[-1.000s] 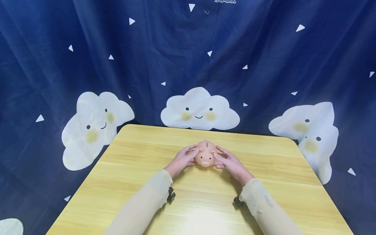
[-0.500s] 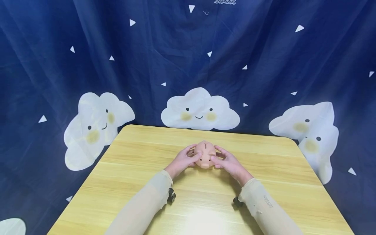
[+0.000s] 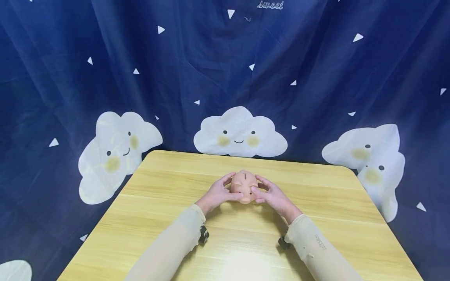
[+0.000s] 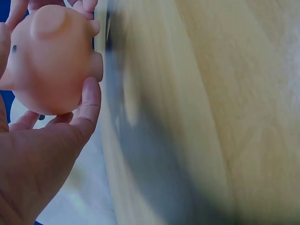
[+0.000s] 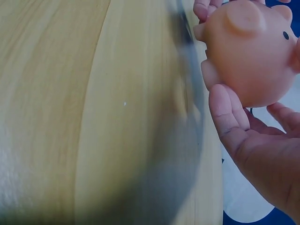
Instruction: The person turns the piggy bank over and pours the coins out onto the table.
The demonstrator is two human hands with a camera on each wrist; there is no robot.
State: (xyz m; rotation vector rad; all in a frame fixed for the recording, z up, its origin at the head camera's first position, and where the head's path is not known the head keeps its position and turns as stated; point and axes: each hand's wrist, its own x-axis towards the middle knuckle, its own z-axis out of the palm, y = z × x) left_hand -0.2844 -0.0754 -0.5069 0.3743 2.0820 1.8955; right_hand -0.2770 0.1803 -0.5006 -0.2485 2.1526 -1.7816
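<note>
Blue curtain (image 3: 225, 58) behind a wooden counter (image 3: 168, 183), both hands (image 3: 216, 193) (image 3: 276, 198) gripping a piggy bank (image 3: 245, 185) between them, slot (image 3: 245, 176) on top.

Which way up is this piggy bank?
Upright: the head view shows the piggy bank with its coin slot on top; wrist views show its feet toward the tabletop.

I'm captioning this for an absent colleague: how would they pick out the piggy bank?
Start at the light wood-grain table before the dark-blue curtain. Toward its far edge, the left hand and right hand hold the piggy bank from either side. Rounded and pink, it alone has a snout and a dark slot on top.
</note>
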